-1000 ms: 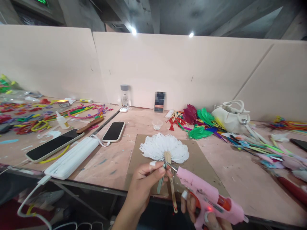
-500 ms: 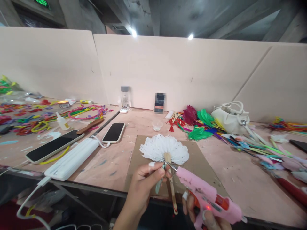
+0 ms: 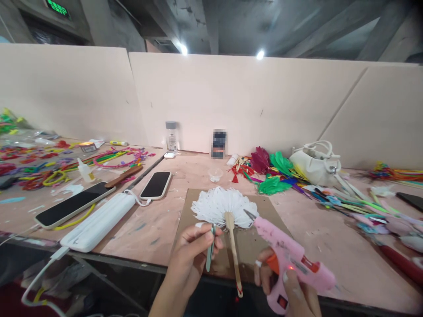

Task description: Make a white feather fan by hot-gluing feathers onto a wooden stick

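A white lacy fan (image 3: 226,204) with a wooden handle (image 3: 235,255) lies on a brown board (image 3: 188,220), its handle pointing toward me past the table edge. My left hand (image 3: 194,246), left of that handle, pinches slim grey-green tweezers (image 3: 210,248) between thumb and fingers. A pink hot glue gun (image 3: 284,244) is in my right hand (image 3: 291,286), fingers around its grip near the orange trigger. Its metal nozzle (image 3: 250,215) points up and left, over the fan's right side. A small red light glows on the gun's body.
Left lie a white power bank (image 3: 99,222), two phones (image 3: 156,185) and a small glue bottle (image 3: 86,171). Behind the board are a clear cup (image 3: 216,175) and a bottle (image 3: 171,136). Feathers (image 3: 274,185), a white handbag (image 3: 315,165) and craft stems spread along the right.
The glue gun's nozzle has moved away from the tweezers, to the right and slightly up. My left hand, still pinching the tweezers, has shifted left, off the fan's handle.
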The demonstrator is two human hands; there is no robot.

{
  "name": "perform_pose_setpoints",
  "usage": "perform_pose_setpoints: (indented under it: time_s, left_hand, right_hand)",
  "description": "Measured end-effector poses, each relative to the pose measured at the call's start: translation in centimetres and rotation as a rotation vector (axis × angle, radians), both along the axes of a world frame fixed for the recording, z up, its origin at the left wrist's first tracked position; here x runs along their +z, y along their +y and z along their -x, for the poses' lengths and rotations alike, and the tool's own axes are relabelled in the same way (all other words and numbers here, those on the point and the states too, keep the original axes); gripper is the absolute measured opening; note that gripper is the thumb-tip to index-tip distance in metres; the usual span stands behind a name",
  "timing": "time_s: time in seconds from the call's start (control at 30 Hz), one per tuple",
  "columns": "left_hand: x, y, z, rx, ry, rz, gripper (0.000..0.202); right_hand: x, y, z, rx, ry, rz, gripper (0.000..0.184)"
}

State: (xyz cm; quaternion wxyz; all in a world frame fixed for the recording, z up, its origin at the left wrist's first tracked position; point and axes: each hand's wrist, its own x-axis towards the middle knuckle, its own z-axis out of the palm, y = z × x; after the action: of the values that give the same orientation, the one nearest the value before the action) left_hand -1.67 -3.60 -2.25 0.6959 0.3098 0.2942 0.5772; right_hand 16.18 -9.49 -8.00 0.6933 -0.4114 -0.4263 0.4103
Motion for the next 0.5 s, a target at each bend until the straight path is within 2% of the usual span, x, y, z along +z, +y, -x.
perform_pose_setpoints:
  time_s: [0.1,0.17,0.23,0.33,0.43,0.5]
  left_hand:
    - [0.9,0.3,0.7,0.012,0.022,-0.041,0.023]
    - [2.0,0.9,1.3,0.003,0.115,-0.147,0.02]
    - [3.5,1.9,1.7,0.025,0.267,-0.306,0.015]
    - [6.1,3.8,1.9,0.04,0.594,-0.554,0.01]
    - [8.5,6.1,1.3,0.025,0.914,-0.761,0.015]
    - [9.3,7.8,0.4,0.025,1.041,-0.898,0.016]
  right_hand:
    - [0.9,1.0,0.1,-0.101,0.063,-0.016,0.045]
    - [1.8,1.4,0.1,-0.161,0.128,0.017,0.044]
    - [2.6,1.5,0.1,-0.203,0.162,0.06,0.045]
    - [3.2,1.5,-0.5,-0.251,0.141,0.071,0.045]
    - [3.3,1.7,-1.7,-0.316,0.053,0.052,0.045]
    - [3.2,1.8,-2.8,-0.382,-0.052,0.037,0.046]
